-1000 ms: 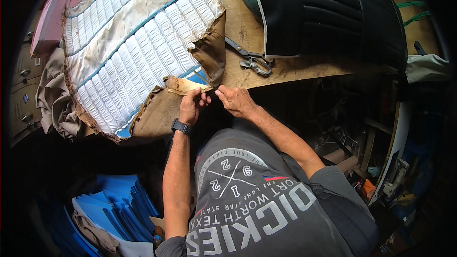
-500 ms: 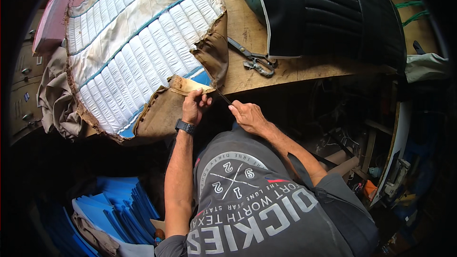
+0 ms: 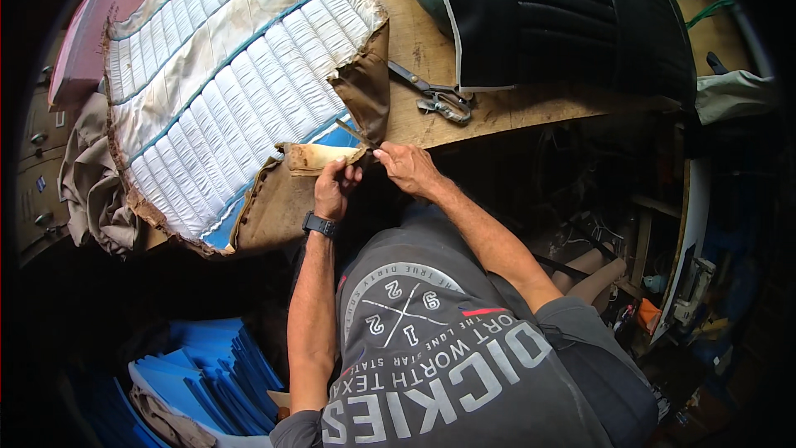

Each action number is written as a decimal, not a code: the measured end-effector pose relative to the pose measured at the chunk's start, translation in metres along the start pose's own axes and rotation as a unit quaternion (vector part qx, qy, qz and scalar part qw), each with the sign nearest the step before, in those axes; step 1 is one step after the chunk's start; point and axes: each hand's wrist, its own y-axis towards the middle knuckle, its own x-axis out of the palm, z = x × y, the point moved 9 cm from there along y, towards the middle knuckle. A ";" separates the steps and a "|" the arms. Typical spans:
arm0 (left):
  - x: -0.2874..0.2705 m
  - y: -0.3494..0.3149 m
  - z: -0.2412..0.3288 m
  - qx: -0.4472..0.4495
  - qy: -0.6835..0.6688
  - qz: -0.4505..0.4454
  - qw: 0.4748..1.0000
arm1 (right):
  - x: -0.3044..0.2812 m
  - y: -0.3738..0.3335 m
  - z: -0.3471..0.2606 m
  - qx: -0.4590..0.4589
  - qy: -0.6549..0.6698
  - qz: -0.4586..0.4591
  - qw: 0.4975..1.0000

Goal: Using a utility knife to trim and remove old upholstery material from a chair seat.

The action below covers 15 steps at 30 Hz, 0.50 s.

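A worn seat cover [image 3: 249, 120], its pleated white underside facing up with blue seams and ragged brown edges, hangs over the table's front edge. My left hand [image 3: 333, 192] pinches a folded, stained cream-and-brown flap [image 3: 319, 158] at its near corner. Close beside it, my right hand [image 3: 408, 169] is closed at the same seam, its fingertips against the brown fabric. A narrow dark tool [image 3: 355, 133] appears to run from these fingers across the corner; most of it is hidden by the hand and cloth. Large dark-handled scissors [image 3: 435, 93] lie on the table, apart from both hands.
A black ribbed seat cover [image 3: 572, 25] takes up the right side of the wooden table [image 3: 419, 33]. Pink foam [image 3: 87, 41] and crumpled beige cloth [image 3: 99, 182] are at the left. Blue sheets [image 3: 211, 373] are stacked below left. Assorted clutter fills the shadows at lower right.
My right hand has moved left and up to the seam; the thin tool, earlier exposed between hand and cloth, now reaches past the corner. The flap has shifted slightly left and down.
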 end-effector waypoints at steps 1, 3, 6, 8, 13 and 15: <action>-0.003 0.001 0.005 0.009 -0.048 -0.020 0.999 | -0.001 -0.001 -0.002 0.000 -0.001 0.002 1.000; -0.008 0.002 0.004 0.014 -0.101 -0.027 0.994 | 0.000 -0.006 -0.012 -0.022 0.006 -0.009 1.000; -0.008 0.002 0.003 0.010 -0.113 -0.018 0.993 | -0.002 -0.014 -0.024 -0.012 -0.023 0.009 1.000; -0.007 0.003 0.005 0.013 -0.113 -0.030 0.993 | 0.001 -0.016 -0.028 -0.018 -0.036 0.021 0.999; -0.007 0.006 0.003 0.014 -0.103 -0.047 0.993 | 0.005 -0.018 -0.030 -0.022 -0.061 0.037 0.997; -0.009 0.007 0.003 0.014 -0.107 -0.049 0.993 | 0.006 -0.017 -0.031 -0.017 -0.070 0.037 0.997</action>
